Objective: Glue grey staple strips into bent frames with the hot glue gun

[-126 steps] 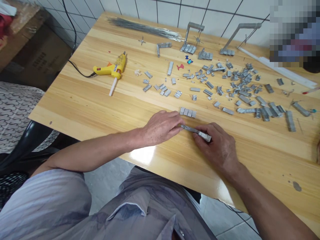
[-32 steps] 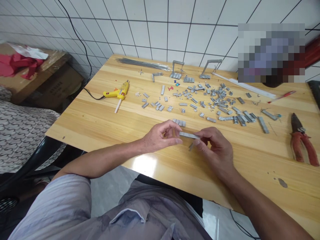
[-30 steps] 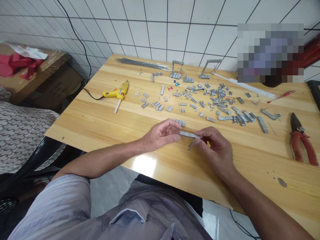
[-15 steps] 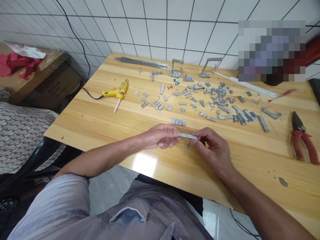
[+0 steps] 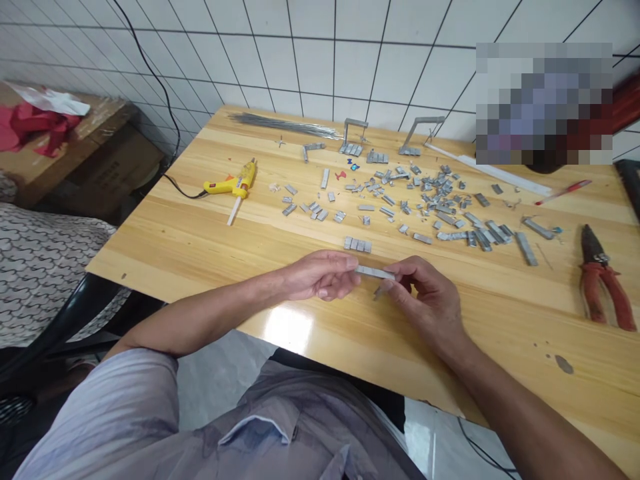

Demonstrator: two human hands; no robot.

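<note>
A thin grey strip (image 5: 374, 272), which looks like a row of metal staples, spans the gap between my two hands above the table. My left hand (image 5: 327, 275) pinches its left end between thumb and fingers. At the other end, the thumb and index finger of my right hand (image 5: 425, 287) grip the strip. A small dark bit (image 5: 379, 292) shows just below the right fingertips; what it is I cannot make out. Just beyond my left fingertips lies a short block of grey segments side by side (image 5: 357, 245), flat on the wood.
Many loose grey staple pieces (image 5: 443, 190) are scattered across the wooden table (image 5: 180, 247). A yellow glue gun (image 5: 235, 183) lies left, red-handled pliers (image 5: 603, 280) right. At the back are thin wires (image 5: 285, 125), two upright grey frames (image 5: 423, 133) and a red pen (image 5: 565, 192).
Both hands keep hold of the strip and have hardly moved. The view has shifted very slightly; the things on the table lie as before.
</note>
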